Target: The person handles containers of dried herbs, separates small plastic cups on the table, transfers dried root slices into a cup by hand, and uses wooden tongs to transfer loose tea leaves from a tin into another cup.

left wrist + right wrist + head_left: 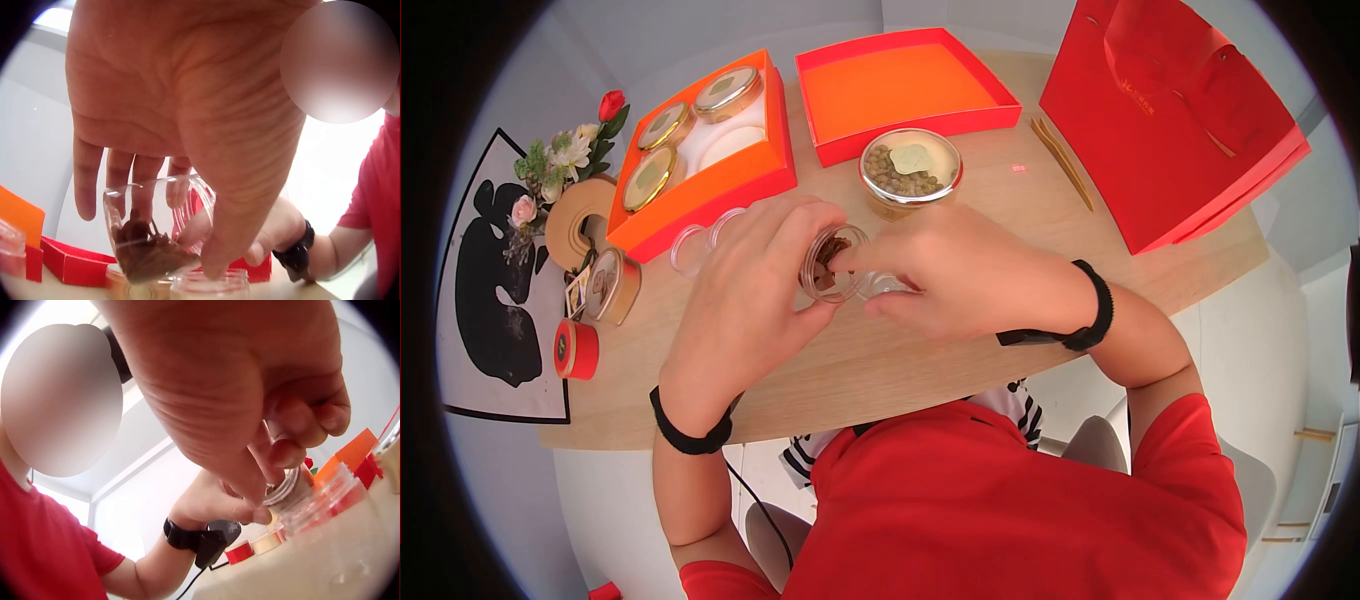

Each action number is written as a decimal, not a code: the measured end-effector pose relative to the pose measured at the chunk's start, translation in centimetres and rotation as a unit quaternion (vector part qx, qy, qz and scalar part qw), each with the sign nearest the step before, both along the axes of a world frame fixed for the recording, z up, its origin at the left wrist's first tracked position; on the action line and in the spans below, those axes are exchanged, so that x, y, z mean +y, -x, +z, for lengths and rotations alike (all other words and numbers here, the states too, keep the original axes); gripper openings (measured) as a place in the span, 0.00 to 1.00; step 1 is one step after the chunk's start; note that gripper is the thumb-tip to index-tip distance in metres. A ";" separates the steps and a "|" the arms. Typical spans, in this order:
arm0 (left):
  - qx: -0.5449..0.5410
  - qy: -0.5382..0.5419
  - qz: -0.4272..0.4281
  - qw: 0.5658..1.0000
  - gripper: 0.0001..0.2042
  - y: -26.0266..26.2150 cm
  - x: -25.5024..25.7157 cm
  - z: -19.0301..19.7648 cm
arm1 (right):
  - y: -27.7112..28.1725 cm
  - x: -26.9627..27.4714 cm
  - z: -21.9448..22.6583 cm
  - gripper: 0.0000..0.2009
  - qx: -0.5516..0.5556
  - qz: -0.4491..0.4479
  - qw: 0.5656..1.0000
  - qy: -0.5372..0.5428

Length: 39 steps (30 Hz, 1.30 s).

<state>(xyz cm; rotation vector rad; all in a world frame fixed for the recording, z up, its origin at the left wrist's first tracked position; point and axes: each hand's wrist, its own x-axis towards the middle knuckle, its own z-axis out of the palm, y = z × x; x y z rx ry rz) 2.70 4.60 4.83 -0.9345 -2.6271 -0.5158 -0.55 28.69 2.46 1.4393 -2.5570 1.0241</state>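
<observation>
Apparently light: clear jar (159, 228), held tilted above the counter (900, 365), head view 7 o'clock from the lidded tub (912, 165). Left hand (750, 285) grips it; right hand (970, 272) has its index finger in the mouth, pinching or not, can't tell. Walls likely stiff, slick; brown pieces (150, 256) probably brittle. Best hold: round the body.

Your left hand (745, 275) grips the clear jar (830, 296), thumb and fingers on opposite sides of it. Your right hand (955, 270) reaches a finger into the jar's mouth. Both forearms (691, 490) slant inward toward the jar.
</observation>
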 end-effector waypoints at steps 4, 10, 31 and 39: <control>-0.004 0.013 0.003 1.000 0.32 -0.1 0.1 0.4 | 0.3 1.0 2.1 0.14 -0.068 -0.042 0.997 0.000; 0.000 0.017 -0.008 1.000 0.31 0.3 0.5 0.5 | 0.6 1.3 1.4 0.12 -0.088 -0.039 0.995 -0.004; -0.055 0.068 -0.003 0.996 0.33 0.5 2.9 1.5 | 2.5 3.3 1.3 0.10 -0.163 -0.053 0.984 -0.047; -0.080 0.049 -0.002 0.996 0.36 0.7 2.7 0.9 | 2.6 3.4 0.3 0.13 -0.125 -0.044 0.991 -0.019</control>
